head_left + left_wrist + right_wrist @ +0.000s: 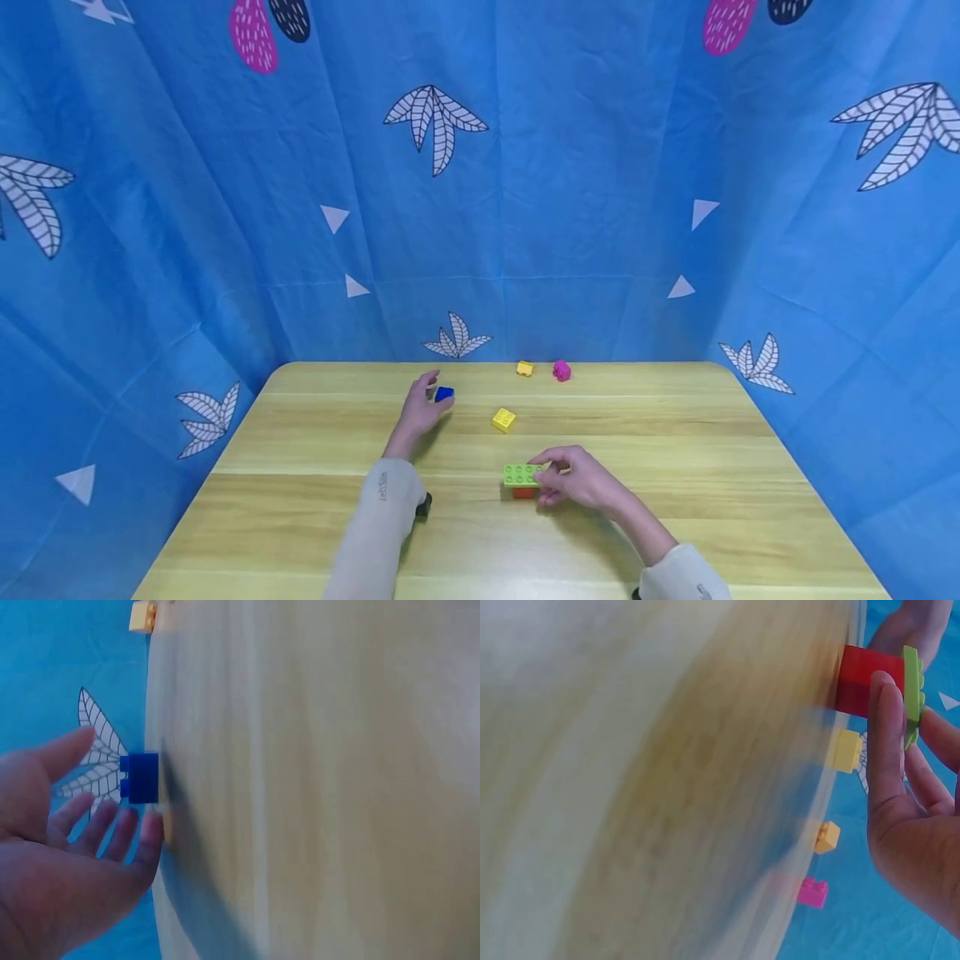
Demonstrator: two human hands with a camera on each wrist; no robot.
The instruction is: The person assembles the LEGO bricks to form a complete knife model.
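Note:
Near the back of the wooden table, a blue toy brick (445, 394) stands between the thumb and fingers of my left hand (422, 408). In the left wrist view, gaps show between the blue brick (142, 778) and the spread thumb and fingers. Closer to me, a flat light-green studded plate (519, 475) sits on top of a red brick (524, 492). My right hand (581, 479) holds this stack by its right end, thumb at the green plate. From the right wrist, one finger lies across the side of the red brick (862, 679).
A yellow brick (503, 419) lies mid-table between the hands. Towards the back edge are an orange-yellow brick (525, 367) and a pink brick (562, 371). A blue patterned curtain (570, 208) hangs behind and along both sides of the table (300, 500).

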